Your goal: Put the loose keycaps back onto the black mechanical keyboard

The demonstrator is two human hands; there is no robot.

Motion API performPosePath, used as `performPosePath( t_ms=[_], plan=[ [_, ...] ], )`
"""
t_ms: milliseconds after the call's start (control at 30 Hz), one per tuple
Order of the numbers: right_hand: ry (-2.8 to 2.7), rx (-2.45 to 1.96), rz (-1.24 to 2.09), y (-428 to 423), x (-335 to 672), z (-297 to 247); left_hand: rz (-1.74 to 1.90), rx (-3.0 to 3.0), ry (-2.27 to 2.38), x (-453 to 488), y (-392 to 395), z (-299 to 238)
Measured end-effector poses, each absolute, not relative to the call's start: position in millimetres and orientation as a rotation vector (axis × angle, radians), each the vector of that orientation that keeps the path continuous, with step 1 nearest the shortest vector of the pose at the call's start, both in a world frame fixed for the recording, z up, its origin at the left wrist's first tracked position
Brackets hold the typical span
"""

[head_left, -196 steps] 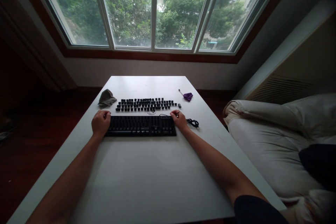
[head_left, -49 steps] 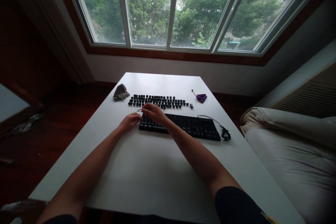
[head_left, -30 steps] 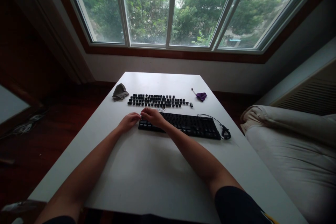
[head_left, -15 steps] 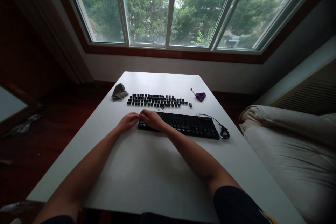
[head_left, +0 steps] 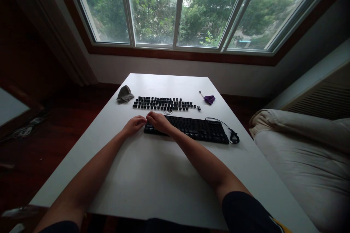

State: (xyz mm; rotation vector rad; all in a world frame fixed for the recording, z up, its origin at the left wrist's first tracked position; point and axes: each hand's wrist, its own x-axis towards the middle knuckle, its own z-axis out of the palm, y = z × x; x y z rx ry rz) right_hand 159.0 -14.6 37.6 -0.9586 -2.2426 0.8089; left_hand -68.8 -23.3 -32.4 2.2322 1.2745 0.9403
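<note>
A black keyboard (head_left: 197, 129) lies across the white table, its cable bundled at the right end. At its left end, my left hand (head_left: 134, 125) rests with bent fingers held together against the edge. My right hand (head_left: 158, 121) covers the upper left corner, its fingers curled down in a pinch close to the left fingertips. Whatever sits between the right fingertips is too small or hidden to make out. Behind the keyboard stand several rows of loose black keycaps (head_left: 164, 103). A thin wire loop (head_left: 167, 112) lies between the keycaps and the keyboard.
On the white table (head_left: 153, 182), a grey cloth (head_left: 125, 94) sits at the back left. A purple cloth (head_left: 209, 99) and a thin brush-like stick (head_left: 201, 94) lie at the back right. One larger black piece (head_left: 199, 108) ends the keycap rows. A pale sofa (head_left: 298, 160) stands rightward.
The view has shifted very slightly. Both hands stay at the keyboard's left end, with only a slight movement of the right fingers.
</note>
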Motion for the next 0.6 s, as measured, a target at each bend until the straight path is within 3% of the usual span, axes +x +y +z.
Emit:
performPosePath(
  t_ms=[267, 600],
  plan=[
    [-2.228, -0.943, 0.930, -11.8, 160.0, 38.2, 0.931, 2.231, 1.269, -67.3, -25.3, -29.1],
    [-2.287, -0.991, 0.676, -19.2, 154.2, 30.1, 0.897, 2.226, 1.287, -65.5, -26.8, -24.5]
  ],
)
